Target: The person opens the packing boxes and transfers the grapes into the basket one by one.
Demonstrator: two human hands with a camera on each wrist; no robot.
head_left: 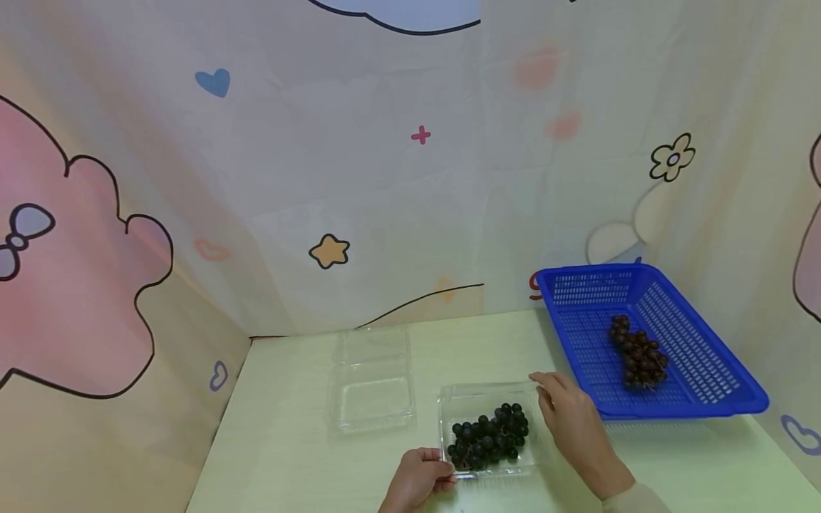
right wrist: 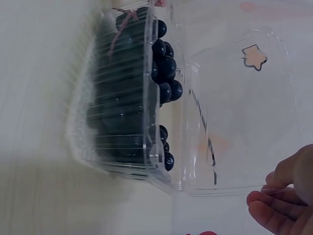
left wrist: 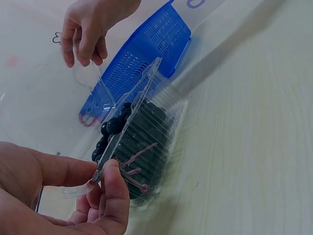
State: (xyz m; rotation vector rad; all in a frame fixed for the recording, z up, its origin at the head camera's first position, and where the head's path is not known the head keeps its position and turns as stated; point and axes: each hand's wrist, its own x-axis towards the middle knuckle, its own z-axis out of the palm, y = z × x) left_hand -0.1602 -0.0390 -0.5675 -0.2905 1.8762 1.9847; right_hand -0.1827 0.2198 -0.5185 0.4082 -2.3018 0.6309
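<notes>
A transparent plastic clamshell box sits on the table, holding a bunch of dark grapes with thin stems. My left hand pinches the box's near left rim between thumb and index finger. At the far right corner, my right hand pinches the edge of the raised lid between thumb and fingers. In the right wrist view the lid stands up from the box at its hinge. Some grapes rise above the rim in the left wrist view, beside the left hand's fingers.
At the right, a blue perforated basket holds another bunch of reddish-brown grapes. A second transparent clamshell box lies unfolded to the left on the pale table. Behind the table hangs a printed curtain.
</notes>
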